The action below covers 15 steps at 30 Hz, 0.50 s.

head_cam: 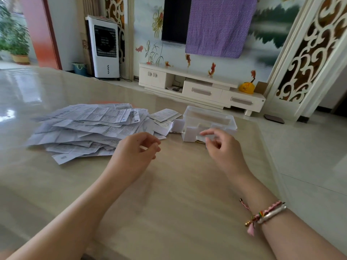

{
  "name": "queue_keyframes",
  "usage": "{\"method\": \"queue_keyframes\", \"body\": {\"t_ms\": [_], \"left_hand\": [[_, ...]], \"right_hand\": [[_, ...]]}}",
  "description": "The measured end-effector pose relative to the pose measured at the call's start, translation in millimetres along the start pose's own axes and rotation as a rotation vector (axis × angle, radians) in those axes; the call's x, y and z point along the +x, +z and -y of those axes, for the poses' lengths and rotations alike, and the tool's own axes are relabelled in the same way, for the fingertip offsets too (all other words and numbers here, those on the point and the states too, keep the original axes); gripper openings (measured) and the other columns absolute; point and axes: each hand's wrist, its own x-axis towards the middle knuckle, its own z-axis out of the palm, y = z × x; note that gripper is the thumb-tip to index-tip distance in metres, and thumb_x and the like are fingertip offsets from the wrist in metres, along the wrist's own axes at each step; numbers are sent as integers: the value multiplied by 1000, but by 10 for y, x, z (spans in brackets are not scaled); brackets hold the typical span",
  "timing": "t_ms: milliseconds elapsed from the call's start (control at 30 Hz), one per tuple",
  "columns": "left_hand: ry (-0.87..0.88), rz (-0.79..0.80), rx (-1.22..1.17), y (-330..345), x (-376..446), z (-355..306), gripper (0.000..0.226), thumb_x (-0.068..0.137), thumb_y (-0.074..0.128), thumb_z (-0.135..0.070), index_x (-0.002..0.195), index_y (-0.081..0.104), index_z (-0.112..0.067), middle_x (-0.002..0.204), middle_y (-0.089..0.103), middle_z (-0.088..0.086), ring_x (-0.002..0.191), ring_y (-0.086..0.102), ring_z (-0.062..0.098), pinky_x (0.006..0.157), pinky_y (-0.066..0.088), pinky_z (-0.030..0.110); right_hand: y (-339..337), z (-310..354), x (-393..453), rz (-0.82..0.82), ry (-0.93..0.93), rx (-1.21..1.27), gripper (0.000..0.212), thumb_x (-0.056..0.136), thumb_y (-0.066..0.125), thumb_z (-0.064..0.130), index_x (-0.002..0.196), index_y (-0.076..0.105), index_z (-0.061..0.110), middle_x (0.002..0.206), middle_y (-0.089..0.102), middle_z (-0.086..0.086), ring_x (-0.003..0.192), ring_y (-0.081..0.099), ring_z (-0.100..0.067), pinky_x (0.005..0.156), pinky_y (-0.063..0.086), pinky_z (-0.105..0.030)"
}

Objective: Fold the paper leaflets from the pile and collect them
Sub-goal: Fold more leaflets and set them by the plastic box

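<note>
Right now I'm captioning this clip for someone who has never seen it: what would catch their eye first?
The sprawling pile of unfolded paper leaflets on the left of the glossy table, then the clear plastic box to its right, with small white folded leaflets at its near side. In front, the left hand hovers empty with loosely curled fingers, while the right hand, bracelets on its wrist, reaches toward the box.

Both forearms are bare with no sleeves showing, and behind the right grip the wrist wears a pink braided cord bracelet with coloured beads, a small brass bell and pink tassel, beside a plain silver bangle.
</note>
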Motion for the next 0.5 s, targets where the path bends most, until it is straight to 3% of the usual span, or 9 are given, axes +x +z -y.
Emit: {"method": "queue_keyframes", "body": {"t_ms": [133, 200, 333, 500], "left_hand": [[1, -37, 17, -240, 0, 57, 14, 90, 59, -15, 83, 69, -24, 80, 72, -8, 69, 68, 8, 73, 51, 30], [-8, -45, 53, -340, 11, 94, 15, 90, 59, -17, 83, 68, -26, 82, 72, -9, 73, 68, 10, 72, 50, 29], [-33, -83, 86, -574, 10, 199, 14, 88, 60, -20, 81, 67, -30, 84, 70, -12, 78, 67, 13, 80, 53, 37], [-53, -136, 100, -804, -31, 255, 11, 88, 61, -19, 82, 68, -25, 83, 70, -9, 80, 67, 15, 85, 53, 42]], "right_hand": [[249, 255, -7, 220, -48, -14, 19, 92, 55, 11, 88, 69, 22, 51, 46, 10, 54, 50, -15, 58, 42, -29], [368, 355, 31, 298, -87, -74, 16, 93, 55, 15, 91, 68, 23, 61, 55, 6, 62, 56, -15, 63, 44, -29], [725, 581, 258, 304, -233, -147, 10, 91, 60, 21, 99, 66, 19, 79, 60, 5, 79, 52, -12, 75, 42, -26], [1305, 957, 568, 293, -347, -124, 30, 90, 63, 25, 118, 60, 15, 115, 59, -3, 112, 49, -20, 95, 39, -32]]}}
